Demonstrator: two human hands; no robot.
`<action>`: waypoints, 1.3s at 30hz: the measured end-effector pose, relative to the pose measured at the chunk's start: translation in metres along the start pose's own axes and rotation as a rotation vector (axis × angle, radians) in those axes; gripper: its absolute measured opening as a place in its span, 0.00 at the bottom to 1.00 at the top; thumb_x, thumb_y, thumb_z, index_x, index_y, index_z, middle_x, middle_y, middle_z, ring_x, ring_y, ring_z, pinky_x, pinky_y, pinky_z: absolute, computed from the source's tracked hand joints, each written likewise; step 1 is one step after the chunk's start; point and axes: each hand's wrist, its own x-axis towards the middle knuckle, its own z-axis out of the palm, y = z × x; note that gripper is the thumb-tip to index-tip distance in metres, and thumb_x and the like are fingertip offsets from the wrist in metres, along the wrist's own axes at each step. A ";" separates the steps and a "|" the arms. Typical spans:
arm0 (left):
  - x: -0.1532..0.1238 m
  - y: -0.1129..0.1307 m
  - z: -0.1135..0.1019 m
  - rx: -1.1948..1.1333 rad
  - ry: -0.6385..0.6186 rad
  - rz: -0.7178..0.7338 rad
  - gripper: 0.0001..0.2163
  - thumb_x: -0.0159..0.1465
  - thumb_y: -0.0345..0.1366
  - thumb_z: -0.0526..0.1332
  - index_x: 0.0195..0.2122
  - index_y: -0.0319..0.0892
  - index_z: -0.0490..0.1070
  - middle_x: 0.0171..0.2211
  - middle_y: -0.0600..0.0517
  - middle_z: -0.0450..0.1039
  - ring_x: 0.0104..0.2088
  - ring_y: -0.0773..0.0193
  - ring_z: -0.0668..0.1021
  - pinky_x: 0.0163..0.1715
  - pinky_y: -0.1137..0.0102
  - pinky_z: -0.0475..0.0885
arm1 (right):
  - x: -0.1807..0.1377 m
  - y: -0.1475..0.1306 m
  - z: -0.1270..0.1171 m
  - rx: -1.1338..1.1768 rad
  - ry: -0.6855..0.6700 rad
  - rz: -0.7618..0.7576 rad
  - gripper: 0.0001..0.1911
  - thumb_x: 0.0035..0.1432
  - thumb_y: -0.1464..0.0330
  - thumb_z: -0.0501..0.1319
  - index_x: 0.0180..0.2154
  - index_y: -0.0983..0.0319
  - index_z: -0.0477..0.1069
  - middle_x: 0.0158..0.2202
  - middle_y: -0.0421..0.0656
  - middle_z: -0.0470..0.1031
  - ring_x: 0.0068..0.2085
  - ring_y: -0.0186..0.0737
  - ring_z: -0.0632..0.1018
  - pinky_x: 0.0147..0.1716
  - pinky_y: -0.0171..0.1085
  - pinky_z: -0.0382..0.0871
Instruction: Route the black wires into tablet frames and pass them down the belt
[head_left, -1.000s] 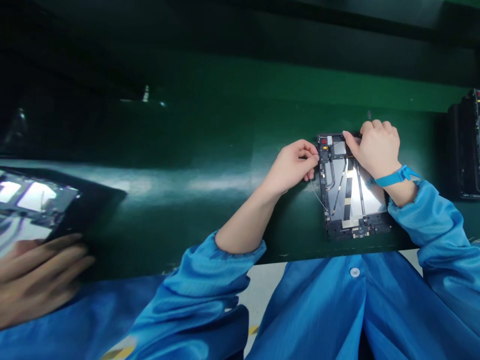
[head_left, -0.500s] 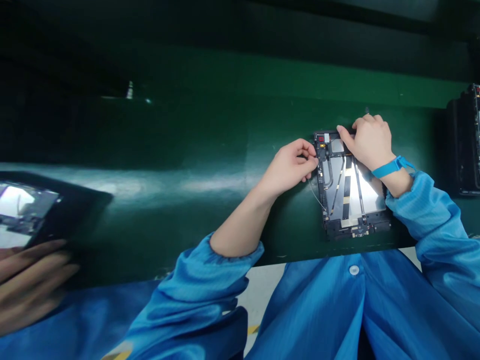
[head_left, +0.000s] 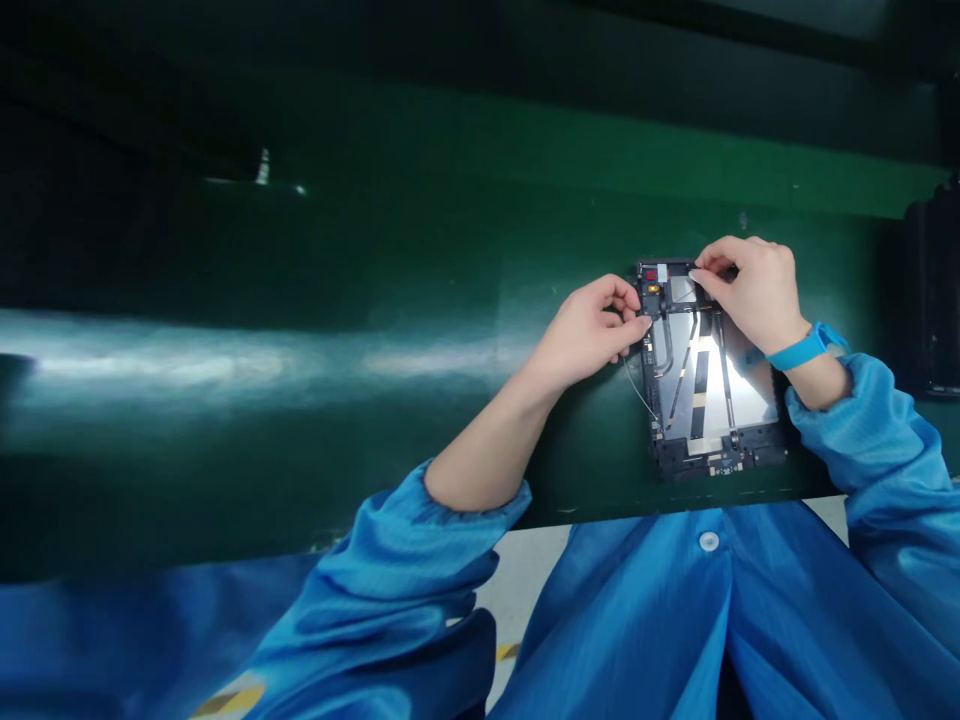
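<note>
An opened tablet point(head_left: 679, 385) lies on the bench, its silver inner plate, dark flat cables and circuit boards exposed. My left hand point(head_left: 596, 330) is at its upper left edge, thumb and fingers pinched. From under those fingers a thin pale cable point(head_left: 637, 388) loops down to the tablet's lower left side, and its upper end is hidden by the hand. At the top edge is my right hand point(head_left: 754, 285), thumb and index finger closed together near a small silver part point(head_left: 682, 290). Whatever lies between those fingertips is hidden.
The dark green bench top point(head_left: 420, 430) runs across the view, with a bright glare streak on it. A black object point(head_left: 930, 300) stands at the right edge. A blue wristband point(head_left: 806, 348) circles my right wrist. A small shiny item point(head_left: 263, 167) shows at the far left.
My right hand has drawn slightly right, and its thumb and index finger have come together. My left hand keeps its pinch. Another person's hand and the device at the left have left view.
</note>
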 end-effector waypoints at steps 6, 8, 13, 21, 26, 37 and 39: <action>0.000 -0.001 0.001 0.005 0.021 0.004 0.11 0.55 0.32 0.68 0.33 0.44 0.66 0.23 0.59 0.67 0.18 0.72 0.71 0.15 0.77 0.65 | -0.018 -0.011 -0.006 0.046 -0.026 -0.044 0.04 0.61 0.73 0.67 0.36 0.57 0.80 0.33 0.40 0.84 0.40 0.45 0.81 0.47 0.44 0.69; 0.000 -0.001 0.001 0.006 0.022 0.002 0.11 0.55 0.32 0.69 0.33 0.44 0.66 0.23 0.59 0.67 0.18 0.72 0.71 0.15 0.77 0.65 | -0.021 -0.015 -0.006 0.062 -0.051 -0.041 0.05 0.60 0.73 0.68 0.35 0.58 0.79 0.32 0.39 0.83 0.39 0.45 0.82 0.46 0.44 0.70; -0.001 0.001 0.001 -0.002 0.020 -0.004 0.11 0.54 0.33 0.69 0.33 0.44 0.66 0.23 0.59 0.68 0.18 0.72 0.70 0.15 0.77 0.65 | -0.029 -0.022 -0.014 0.084 -0.120 -0.028 0.06 0.57 0.75 0.69 0.34 0.57 0.77 0.30 0.38 0.83 0.37 0.44 0.82 0.42 0.42 0.70; -0.002 -0.004 0.001 0.044 0.042 0.058 0.10 0.57 0.34 0.68 0.36 0.44 0.67 0.26 0.57 0.68 0.20 0.71 0.70 0.19 0.74 0.65 | -0.034 -0.021 -0.018 0.197 -0.097 -0.026 0.05 0.58 0.73 0.70 0.33 0.58 0.76 0.31 0.38 0.83 0.36 0.41 0.82 0.40 0.39 0.70; -0.011 0.002 0.005 0.525 0.094 0.368 0.11 0.65 0.37 0.63 0.47 0.44 0.79 0.36 0.51 0.73 0.33 0.63 0.76 0.34 0.70 0.71 | -0.028 -0.018 -0.005 0.287 0.058 0.008 0.03 0.62 0.71 0.66 0.34 0.58 0.76 0.33 0.38 0.82 0.35 0.39 0.81 0.40 0.38 0.72; -0.019 0.034 0.034 1.102 0.068 0.297 0.10 0.71 0.36 0.58 0.43 0.39 0.78 0.45 0.40 0.77 0.44 0.48 0.82 0.36 0.66 0.70 | -0.036 -0.012 -0.008 0.323 0.016 0.024 0.04 0.60 0.73 0.67 0.34 0.58 0.76 0.33 0.39 0.82 0.35 0.39 0.80 0.41 0.39 0.73; -0.016 0.033 0.031 1.042 0.060 0.273 0.07 0.68 0.35 0.60 0.42 0.40 0.76 0.44 0.43 0.77 0.42 0.50 0.81 0.35 0.66 0.70 | -0.043 -0.011 -0.009 0.336 0.010 0.008 0.05 0.59 0.74 0.67 0.34 0.58 0.77 0.33 0.39 0.81 0.35 0.40 0.79 0.41 0.39 0.73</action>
